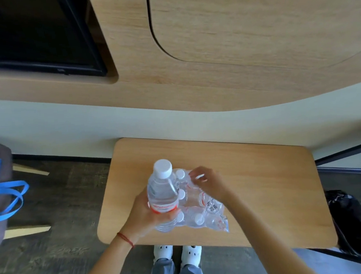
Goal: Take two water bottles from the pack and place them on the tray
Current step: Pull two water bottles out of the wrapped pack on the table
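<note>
Left hand (147,212): wrapped around one water bottle (162,193), upright, lifted clear of the pack (201,208).
Right hand (206,183): fingers pinched on a bottle cap inside the wrap, likely to extract it.
Pack: near bench (264,184) front edge.
Tray: not visible.

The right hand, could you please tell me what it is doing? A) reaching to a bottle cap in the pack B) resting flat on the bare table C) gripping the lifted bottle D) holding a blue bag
A: the right hand has its fingers at a bottle cap in the pack, while the left hand holds the lifted bottle.
</note>
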### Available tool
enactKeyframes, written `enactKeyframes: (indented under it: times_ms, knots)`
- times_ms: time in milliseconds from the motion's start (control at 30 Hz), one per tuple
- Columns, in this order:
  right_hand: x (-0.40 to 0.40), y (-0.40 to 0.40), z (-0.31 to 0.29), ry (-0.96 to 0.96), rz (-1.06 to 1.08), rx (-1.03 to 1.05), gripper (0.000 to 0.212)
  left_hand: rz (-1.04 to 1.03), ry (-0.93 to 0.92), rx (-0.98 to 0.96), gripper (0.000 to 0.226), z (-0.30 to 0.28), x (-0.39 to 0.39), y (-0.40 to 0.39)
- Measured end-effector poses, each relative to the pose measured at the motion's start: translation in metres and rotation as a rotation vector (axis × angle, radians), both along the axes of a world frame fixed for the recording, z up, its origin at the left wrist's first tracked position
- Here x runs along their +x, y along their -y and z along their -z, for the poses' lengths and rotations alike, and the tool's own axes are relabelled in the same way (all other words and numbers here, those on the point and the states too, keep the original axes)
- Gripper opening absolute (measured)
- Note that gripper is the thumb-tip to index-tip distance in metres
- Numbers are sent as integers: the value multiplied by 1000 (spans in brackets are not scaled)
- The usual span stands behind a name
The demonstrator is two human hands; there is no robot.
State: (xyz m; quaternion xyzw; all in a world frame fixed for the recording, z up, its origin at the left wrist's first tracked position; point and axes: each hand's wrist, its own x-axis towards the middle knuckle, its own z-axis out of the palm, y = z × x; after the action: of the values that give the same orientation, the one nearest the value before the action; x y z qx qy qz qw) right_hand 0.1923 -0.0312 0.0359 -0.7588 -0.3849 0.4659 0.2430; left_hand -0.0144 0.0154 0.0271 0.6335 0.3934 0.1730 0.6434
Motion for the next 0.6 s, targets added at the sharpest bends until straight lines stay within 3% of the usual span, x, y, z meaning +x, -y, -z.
enactKeyframes:
  times_ms: [133,300,600]
  knots:
    - [-33,12,87,185,-332,-156,62,-61,-9,-16,53,-2,-7,-5]
    - [-46,20,121,282,-139,68,49,-79,-15,-36,55,2,-4,0]
    - [-42,22,114,237,-39,270,39,-74,-53,-33,56,13,-4,-1]
